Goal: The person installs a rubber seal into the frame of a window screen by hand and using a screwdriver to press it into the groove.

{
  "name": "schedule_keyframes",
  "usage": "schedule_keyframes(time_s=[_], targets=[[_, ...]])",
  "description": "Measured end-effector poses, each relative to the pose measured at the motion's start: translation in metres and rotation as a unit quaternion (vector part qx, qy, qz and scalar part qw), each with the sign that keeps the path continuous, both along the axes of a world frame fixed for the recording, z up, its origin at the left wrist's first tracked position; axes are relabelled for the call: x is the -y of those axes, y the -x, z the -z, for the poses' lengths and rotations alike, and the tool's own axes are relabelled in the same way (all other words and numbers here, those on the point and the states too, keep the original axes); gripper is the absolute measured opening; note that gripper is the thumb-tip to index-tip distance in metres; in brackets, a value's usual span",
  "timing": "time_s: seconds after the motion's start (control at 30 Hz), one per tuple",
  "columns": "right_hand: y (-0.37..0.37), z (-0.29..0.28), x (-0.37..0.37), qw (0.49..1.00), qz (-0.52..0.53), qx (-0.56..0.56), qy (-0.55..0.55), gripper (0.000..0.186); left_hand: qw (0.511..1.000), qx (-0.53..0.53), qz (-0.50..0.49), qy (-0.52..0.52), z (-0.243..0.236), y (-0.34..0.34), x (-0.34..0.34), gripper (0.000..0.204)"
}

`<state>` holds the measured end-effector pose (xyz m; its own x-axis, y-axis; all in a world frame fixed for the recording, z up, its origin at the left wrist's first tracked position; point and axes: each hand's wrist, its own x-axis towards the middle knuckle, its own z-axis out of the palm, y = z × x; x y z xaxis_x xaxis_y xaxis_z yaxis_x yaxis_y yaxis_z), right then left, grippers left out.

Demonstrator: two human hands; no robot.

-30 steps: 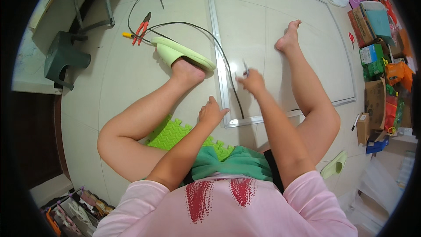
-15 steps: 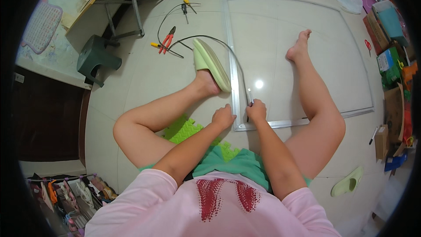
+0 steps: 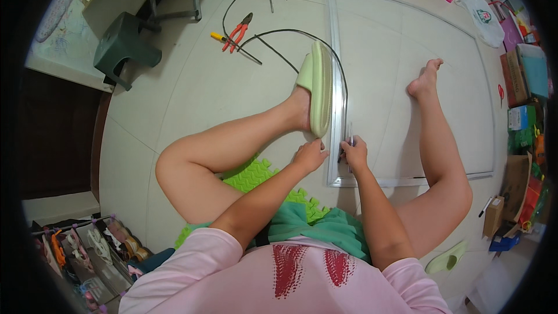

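Silver frame [image 3: 335, 154] beside left hand [image 3: 311, 155], hold unclear; right hand [image 3: 356, 152] gripping slim tool [image 3: 351, 132]

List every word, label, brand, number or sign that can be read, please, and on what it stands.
None is clear enough to quote.
White plastic bag: printed mark, too small to read.
Brown cardboard box: print, too small to read.
Blue-and-white pack: print, too small to read.
Metal frame: no lettering visible.
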<state>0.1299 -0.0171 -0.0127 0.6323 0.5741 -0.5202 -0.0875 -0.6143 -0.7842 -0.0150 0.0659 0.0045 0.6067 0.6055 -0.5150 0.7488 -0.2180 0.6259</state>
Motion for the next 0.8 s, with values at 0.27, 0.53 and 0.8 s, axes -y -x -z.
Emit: schedule_keyframes(time_s=[0.27,0.53,0.8], targets=[[0.002,-0.002,0.001,1.000,-0.015,-0.015,-0.005,0.011,0.997,0.067,-0.038,-0.022,0.007,0.015,0.009,0.030],[0.008,-0.002,0.006,0.999,-0.030,-0.024,-0.024,0.014,0.997,0.073,-0.030,-0.025,-0.003,0.027,0.011,0.027],[0.011,-0.009,0.001,1.000,-0.001,-0.025,-0.011,0.012,0.993,0.033,-0.113,-0.034,0.009,0.011,0.017,0.035]])
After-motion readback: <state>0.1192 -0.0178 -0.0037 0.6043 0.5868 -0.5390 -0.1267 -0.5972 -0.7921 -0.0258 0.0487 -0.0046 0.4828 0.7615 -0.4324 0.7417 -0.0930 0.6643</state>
